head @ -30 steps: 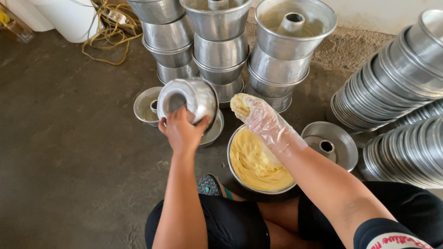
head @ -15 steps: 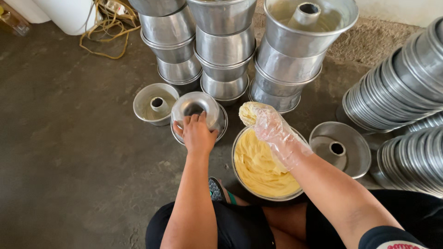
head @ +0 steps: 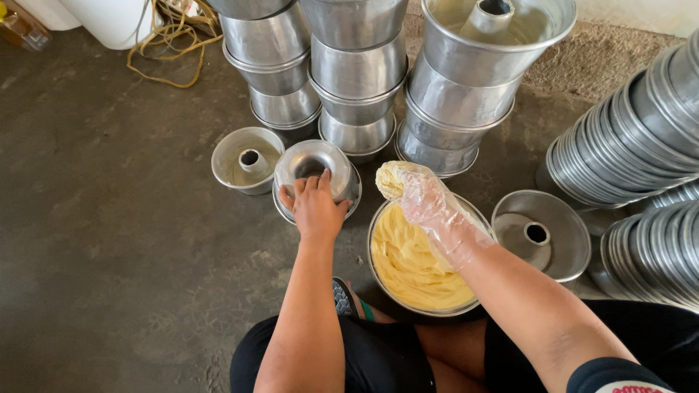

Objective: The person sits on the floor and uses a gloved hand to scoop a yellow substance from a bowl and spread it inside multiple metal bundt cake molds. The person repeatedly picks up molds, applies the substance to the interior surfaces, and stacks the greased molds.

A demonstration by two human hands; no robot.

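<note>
The bare left hand (head: 314,209) closes its fingers over the near rim of a round, shiny aluminium ring-cake mould (head: 314,166), which sits upside down on a stack of like moulds on the grey concrete floor (head: 109,240); the thumb lies on the right side of the rim. The right hand (head: 428,204), wrapped in a thin clear plastic glove, is cupped shut around a lump of pale yellow butter (head: 391,179) held up above the far edge of a round metal bowl of yellow butter (head: 415,266). That bowl stands on the floor just in front of the person's knees, between the two forearms.

Just left of the gripped mould stands an upright small aluminium ring mould with a centre tube (head: 247,159), touching or nearly touching it. Right of the bowl lies a wider, shallow ring mould (head: 542,233), also upright. Behind these rise three tall stacks of nested aluminium moulds (head: 357,73), the rightmost topped by a greased mould with its tube showing. Tilted rows of stacked metal pans (head: 641,145) fill the right edge. A coil of yellow cord (head: 171,36) lies far left beside a white container (head: 116,18).
</note>
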